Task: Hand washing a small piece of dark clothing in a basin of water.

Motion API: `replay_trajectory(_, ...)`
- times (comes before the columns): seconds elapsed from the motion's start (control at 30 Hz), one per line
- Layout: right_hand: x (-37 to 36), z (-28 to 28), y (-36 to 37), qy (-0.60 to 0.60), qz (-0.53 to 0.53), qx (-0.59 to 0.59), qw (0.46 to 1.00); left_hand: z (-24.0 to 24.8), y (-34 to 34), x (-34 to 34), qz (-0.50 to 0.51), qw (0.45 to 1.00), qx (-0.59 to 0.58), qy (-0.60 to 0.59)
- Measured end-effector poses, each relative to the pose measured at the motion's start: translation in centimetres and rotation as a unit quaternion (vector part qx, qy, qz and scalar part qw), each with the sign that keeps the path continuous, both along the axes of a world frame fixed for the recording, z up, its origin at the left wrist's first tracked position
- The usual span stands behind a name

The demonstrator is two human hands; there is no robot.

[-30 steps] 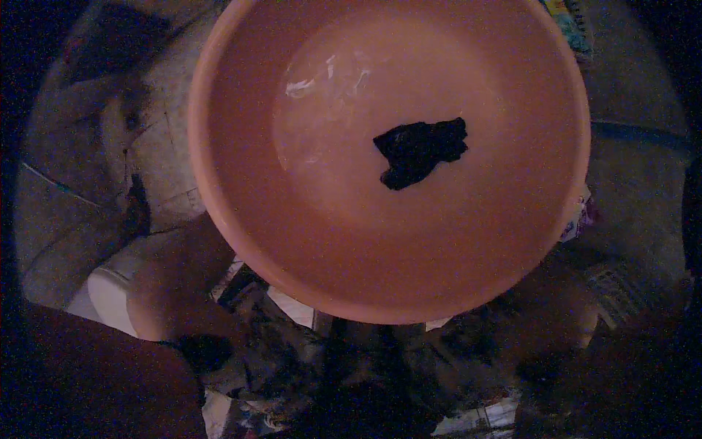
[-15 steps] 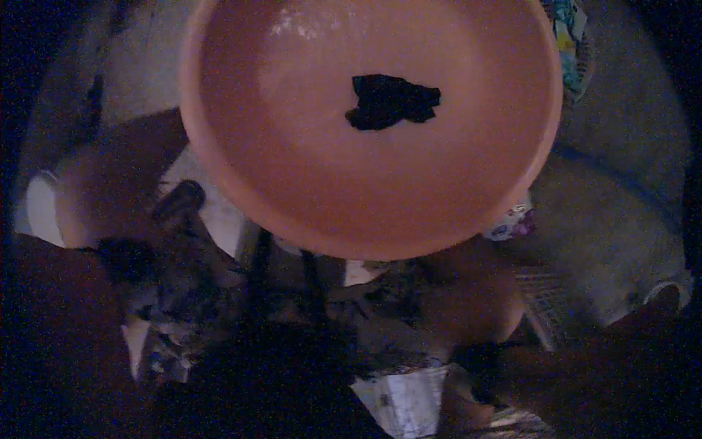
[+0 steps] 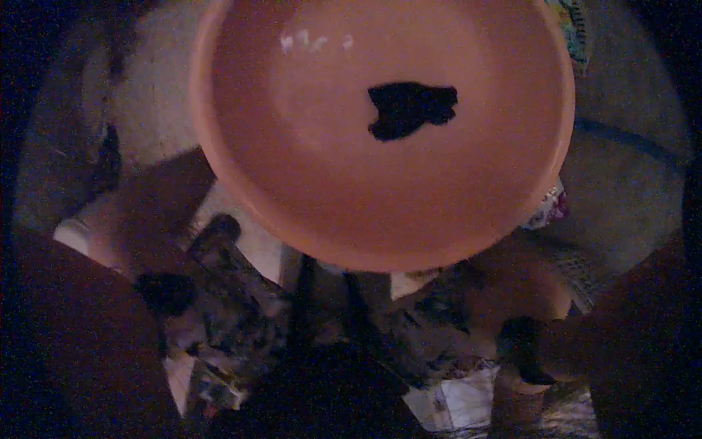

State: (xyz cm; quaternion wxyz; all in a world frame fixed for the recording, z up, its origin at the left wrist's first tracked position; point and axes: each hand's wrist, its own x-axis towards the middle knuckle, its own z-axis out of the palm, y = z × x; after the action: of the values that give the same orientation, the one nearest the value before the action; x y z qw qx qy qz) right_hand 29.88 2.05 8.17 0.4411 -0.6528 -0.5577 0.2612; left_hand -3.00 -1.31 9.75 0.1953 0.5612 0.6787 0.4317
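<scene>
Basin [image 3: 387, 249]: one, round, orange-pink, thick-rimmed, far edge cut off by the top of the view; placed ahead of both forearms and between their lines, apart from each. Cloth [image 3: 409, 110]: one, black, small, crumpled, apparently fabric; lies inside the basin, near the middle of its bottom, ahead of the grip and well apart from both forearms. Glints [image 3: 314, 42]: pale, within the basin, farther ahead than the cloth and to its left. Left forearm [image 3: 80, 336] and right forearm [image 3: 636, 322]: entering from the lower corners, in deep shadow. Left hand and right hand: too dark to make out; whether either grip is wide, narrow or holding something cannot be told. Patterned clothing [image 3: 227, 314]: dark, between the forearms, nearer the body than the basin. Packet [image 3: 552, 208]: white and purple, beside the basin's rim, ahead of the right forearm. Strip [image 3: 621, 133]: blue, long, slightly curved, farther ahead on that side. Multicoloured item [image 3: 574, 36]: beyond the strip, by the rim.
</scene>
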Motion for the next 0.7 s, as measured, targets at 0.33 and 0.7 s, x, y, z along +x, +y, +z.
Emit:
replay_trajectory(0.33,-2.5,-5.6,1.1,-0.180,0.146,-0.075,0.970,-1.5,3.5,1.8,-0.266,0.962,-0.063,-0.012)
replay_trajectory(0.7,-3.8,-17.5,-2.8,-0.329,0.337,-0.210,0.857,-13.4,1.2,4.9,-0.454,0.785,-0.116,0.405)
